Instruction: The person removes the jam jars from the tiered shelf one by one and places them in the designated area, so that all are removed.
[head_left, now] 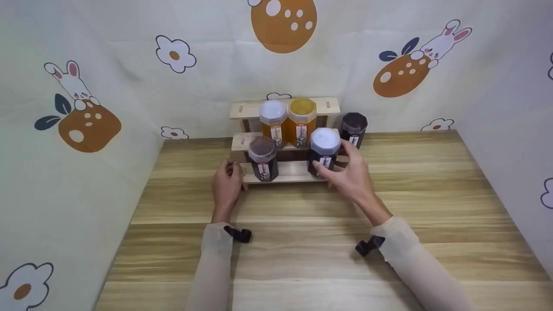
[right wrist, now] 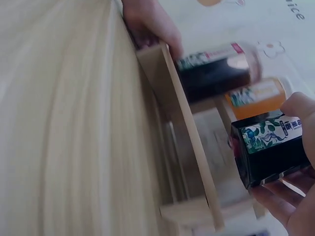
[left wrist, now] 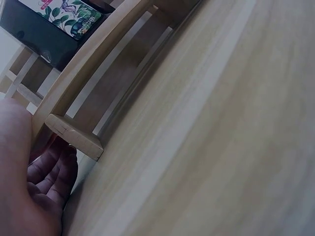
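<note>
Pinching a dark-filled, faceted jar (head_left: 325,147) with a pale lid, your right hand (head_left: 352,175) is setting the thumb on one side and the fingers on the other. The jar's sides are looking nearly black, and its white label is showing green leaves and printed lettering. Around it, a three-tiered wooden rack (head_left: 244,110) is standing on the wood-grain table (head_left: 293,242) before a backdrop (head_left: 345,65) printed with rabbits, orange fruit and flowers. A second dark jar (head_left: 263,160) with a brownish lid is occupying the left part of the bottom tier (head_left: 293,172), while two amber jars (head_left: 274,119) are standing side by side on the middle tier. Just beyond the rack's right end, another dark jar (head_left: 354,125) is standing on the table, your right fingers partly covering it. Your left hand (head_left: 227,181) is gripping the bottom tier's left end. The pinched jar is lying left of your right palm, above the bottom tier's right part, its base hanging apart from the board.
</note>
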A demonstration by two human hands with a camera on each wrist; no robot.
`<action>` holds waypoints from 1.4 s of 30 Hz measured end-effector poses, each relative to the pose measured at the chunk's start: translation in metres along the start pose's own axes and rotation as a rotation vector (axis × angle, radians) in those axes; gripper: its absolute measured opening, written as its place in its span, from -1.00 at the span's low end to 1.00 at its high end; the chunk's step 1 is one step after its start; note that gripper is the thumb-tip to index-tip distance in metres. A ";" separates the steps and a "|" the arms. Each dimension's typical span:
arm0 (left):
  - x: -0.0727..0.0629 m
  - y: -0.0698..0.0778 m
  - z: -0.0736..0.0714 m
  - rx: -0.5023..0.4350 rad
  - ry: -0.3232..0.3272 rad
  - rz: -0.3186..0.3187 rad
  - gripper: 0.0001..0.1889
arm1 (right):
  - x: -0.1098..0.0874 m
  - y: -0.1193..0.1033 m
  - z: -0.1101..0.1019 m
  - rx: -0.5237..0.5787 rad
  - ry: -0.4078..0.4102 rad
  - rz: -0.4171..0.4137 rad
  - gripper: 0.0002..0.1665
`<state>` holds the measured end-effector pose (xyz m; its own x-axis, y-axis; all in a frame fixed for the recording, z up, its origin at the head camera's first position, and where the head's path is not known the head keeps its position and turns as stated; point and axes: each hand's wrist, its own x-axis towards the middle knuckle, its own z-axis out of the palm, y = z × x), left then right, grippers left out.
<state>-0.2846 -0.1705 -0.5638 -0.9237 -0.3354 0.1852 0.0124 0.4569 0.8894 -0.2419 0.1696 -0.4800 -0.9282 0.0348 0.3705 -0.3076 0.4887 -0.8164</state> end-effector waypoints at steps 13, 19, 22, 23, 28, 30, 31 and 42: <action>0.000 0.000 -0.002 -0.018 -0.015 -0.001 -0.79 | 0.009 0.065 -0.067 -0.070 0.105 0.134 -0.04; -0.001 0.001 -0.002 -0.020 -0.014 0.005 -0.78 | 0.021 0.088 -0.083 -0.077 0.089 0.215 0.00; -0.001 0.001 -0.002 -0.012 -0.005 0.004 -0.78 | 0.030 0.099 -0.088 -0.086 0.086 0.222 0.00; -0.001 0.001 -0.001 -0.006 -0.004 0.003 -0.78 | 0.032 0.103 -0.089 -0.083 0.085 0.230 0.01; -0.001 0.002 0.001 0.004 -0.012 -0.001 -0.78 | 0.047 0.119 -0.095 -0.053 0.063 0.292 0.06; -0.001 0.002 0.001 0.000 -0.017 -0.001 -0.78 | 0.054 0.124 -0.097 -0.038 0.043 0.314 0.07; -0.001 0.002 0.001 -0.002 -0.017 -0.001 -0.78 | 0.057 0.126 -0.097 -0.029 0.032 0.323 0.08; -0.001 0.001 0.000 -0.005 -0.006 0.012 -0.80 | 0.081 0.128 -0.090 0.066 -0.045 0.327 0.04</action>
<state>-0.2838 -0.1697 -0.5634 -0.9259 -0.3247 0.1932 0.0253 0.4568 0.8892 -0.3374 0.3133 -0.5147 -0.9879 0.1410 0.0653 -0.0034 0.4007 -0.9162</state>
